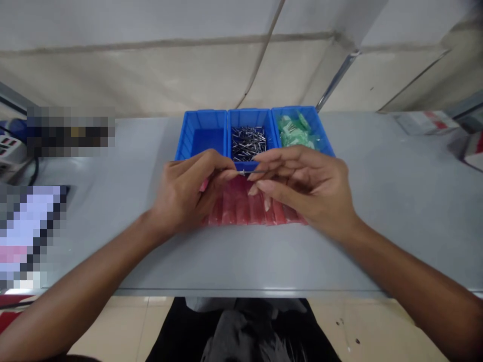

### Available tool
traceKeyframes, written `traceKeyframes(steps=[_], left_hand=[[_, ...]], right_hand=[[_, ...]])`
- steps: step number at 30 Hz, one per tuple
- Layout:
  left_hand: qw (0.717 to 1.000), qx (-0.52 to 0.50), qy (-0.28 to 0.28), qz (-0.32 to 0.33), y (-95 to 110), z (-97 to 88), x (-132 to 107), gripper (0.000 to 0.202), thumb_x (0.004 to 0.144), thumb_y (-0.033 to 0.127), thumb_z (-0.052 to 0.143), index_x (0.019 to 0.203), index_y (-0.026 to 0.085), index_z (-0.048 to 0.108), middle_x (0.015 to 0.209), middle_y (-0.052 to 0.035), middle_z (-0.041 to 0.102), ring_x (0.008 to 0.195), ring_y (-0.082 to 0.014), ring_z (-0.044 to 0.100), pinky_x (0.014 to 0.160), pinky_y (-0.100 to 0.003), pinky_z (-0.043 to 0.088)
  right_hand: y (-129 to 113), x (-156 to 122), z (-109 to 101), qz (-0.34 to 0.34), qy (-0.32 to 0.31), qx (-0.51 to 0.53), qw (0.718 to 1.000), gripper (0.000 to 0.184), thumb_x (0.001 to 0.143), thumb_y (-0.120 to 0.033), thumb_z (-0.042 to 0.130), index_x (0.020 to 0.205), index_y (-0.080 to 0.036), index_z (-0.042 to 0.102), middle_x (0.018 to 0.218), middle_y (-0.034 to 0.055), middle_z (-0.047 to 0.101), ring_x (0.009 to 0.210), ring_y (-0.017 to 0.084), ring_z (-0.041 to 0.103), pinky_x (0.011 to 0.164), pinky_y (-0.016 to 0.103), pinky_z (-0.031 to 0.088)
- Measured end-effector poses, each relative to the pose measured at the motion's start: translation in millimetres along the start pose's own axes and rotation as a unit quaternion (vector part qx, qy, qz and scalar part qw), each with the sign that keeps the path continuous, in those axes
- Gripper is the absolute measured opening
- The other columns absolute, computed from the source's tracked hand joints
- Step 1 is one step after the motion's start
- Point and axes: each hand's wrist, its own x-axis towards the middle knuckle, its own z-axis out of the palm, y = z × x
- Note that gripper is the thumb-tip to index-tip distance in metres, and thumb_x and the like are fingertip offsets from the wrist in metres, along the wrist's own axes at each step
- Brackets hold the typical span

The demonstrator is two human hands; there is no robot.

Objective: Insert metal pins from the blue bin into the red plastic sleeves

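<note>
My left hand (196, 188) is closed in a pinch on a small silvery blind rivet (243, 172), whose thin pin points right. Close by, my right hand (309, 183) is open, thumb and fingers apart, its fingertips beside the pin's far end; whether they touch it I cannot tell. Under both hands lies a row of small red plastic bags (243, 206), partly covered by the fingers. Just behind, the middle blue bin (251, 116) holds a heap of similar metal rivets (249, 143).
A left blue bin (206, 116) shows its bare floor, and a right blue bin (320, 131) holds green plastic packets (296, 131). All stand on a grey table (241, 256) near the wall. A blurred-out screen (30, 221) lies at left; a box (426, 122) sits at far right.
</note>
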Motion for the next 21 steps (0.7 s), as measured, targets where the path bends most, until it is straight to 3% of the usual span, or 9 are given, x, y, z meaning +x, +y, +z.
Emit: traceKeyframes(steps=[7,15,18,21], left_hand=[[0.999,0.003,0.035,-0.009,0,2.5,-3,0.013,0.104,0.023,0.056,0.092,0.020,0.061,0.077,0.0008,0.071,0.064,-0.0089,0.063,0.055,-0.024,0.042],[0.999,-0.004,0.030,0.015,0,3.5,-3,0.022,0.105,0.026,0.055,0.086,0.018,0.061,0.073,0.0010,0.069,0.057,-0.0075,0.058,0.052,-0.025,0.038],[0.999,-0.024,0.029,0.031,0,3.6,-4,0.022,0.104,0.038,0.059,0.094,0.018,0.064,0.076,0.0007,0.071,0.059,-0.0086,0.062,0.055,-0.025,0.044],[0.998,-0.021,0.044,0.032,1,4.9,-4,0.019,0.097,0.034,0.072,0.107,0.020,0.063,0.082,0.0013,0.074,0.065,-0.0087,0.067,0.060,-0.023,0.049]], right_hand=[[2,-2,6,0.015,0.012,0.042,0.999,0.019,0.091,-0.020,0.076,0.109,-0.025,0.074,0.097,0.0020,0.079,0.081,0.020,0.078,0.057,0.031,0.066],[0,-5,14,0.007,0.060,0.032,0.998,0.008,0.090,-0.018,0.077,0.097,-0.020,0.077,0.082,0.0004,0.078,0.055,0.012,0.069,0.048,0.027,0.061],[2,-3,12,-0.001,0.082,0.022,0.996,0.007,0.088,-0.017,0.079,0.095,-0.020,0.077,0.081,0.0002,0.078,0.059,0.012,0.071,0.049,0.026,0.060],[5,-3,10,-0.007,0.087,0.021,0.996,0.008,0.087,-0.020,0.081,0.094,-0.019,0.077,0.082,0.0014,0.078,0.067,0.014,0.074,0.051,0.024,0.059]])
